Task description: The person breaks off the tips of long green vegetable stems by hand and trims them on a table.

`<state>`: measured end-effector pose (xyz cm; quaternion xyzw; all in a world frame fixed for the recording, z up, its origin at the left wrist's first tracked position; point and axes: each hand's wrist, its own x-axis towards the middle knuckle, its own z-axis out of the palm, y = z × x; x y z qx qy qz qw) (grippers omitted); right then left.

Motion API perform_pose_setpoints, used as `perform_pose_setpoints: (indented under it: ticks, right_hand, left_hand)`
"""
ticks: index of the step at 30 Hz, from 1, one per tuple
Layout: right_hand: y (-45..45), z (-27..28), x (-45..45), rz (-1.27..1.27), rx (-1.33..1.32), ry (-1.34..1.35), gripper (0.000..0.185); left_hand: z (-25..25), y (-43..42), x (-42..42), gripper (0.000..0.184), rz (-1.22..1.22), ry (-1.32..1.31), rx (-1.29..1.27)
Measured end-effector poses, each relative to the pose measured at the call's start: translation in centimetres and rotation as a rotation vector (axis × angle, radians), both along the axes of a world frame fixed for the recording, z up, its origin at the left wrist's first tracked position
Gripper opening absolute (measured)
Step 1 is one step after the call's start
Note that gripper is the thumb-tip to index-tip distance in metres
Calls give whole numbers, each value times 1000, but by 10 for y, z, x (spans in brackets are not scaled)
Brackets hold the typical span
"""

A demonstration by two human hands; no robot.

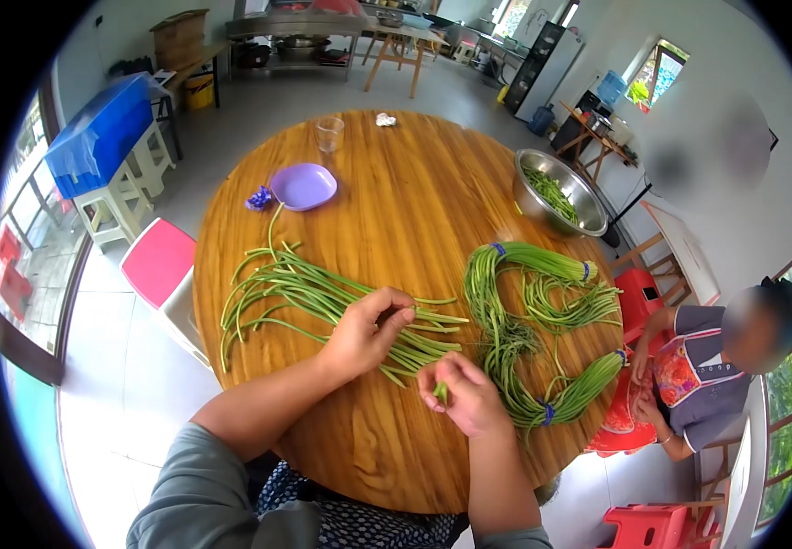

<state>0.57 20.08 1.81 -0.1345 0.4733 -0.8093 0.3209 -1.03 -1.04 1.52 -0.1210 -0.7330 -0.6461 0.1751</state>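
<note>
Pinching a green piece, the right hand is at five o'clock over the table; the left hand, curled, hold unclear, partly hides loose stalks toward nine. Tied bundles crowd three to four; a steel bowl stands at two, a purple bowl at ten.

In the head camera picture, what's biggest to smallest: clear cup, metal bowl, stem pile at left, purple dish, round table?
1. Round table
2. Stem pile at left
3. Metal bowl
4. Purple dish
5. Clear cup
</note>
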Motion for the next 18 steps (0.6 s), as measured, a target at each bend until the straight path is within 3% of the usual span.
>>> perform_pose_setpoints:
  ticks: [4, 10, 13, 16, 18]
  right_hand:
    - [4, 7, -5, -244, -104, -132, 12]
    - [3, 2, -7, -219, -122, -104, 14]
    - [1, -2, -7, -222, -52, -67, 8]
    - [0, -5, -6, -238, 0, -42, 5]
    - [-4, -5, -4, -259, -10, -58, 5]
  left_hand:
    - [0, 1, 3, 11, -56, 48, -22]
    - [3, 8, 10, 12, -207, 58, -143]
    - [0, 10, 10, 11, -239, 194, -195]
    - [-3, 12, 13, 14, -287, 40, -103]
    - [-10, 15, 11, 15, -372, -192, 357]
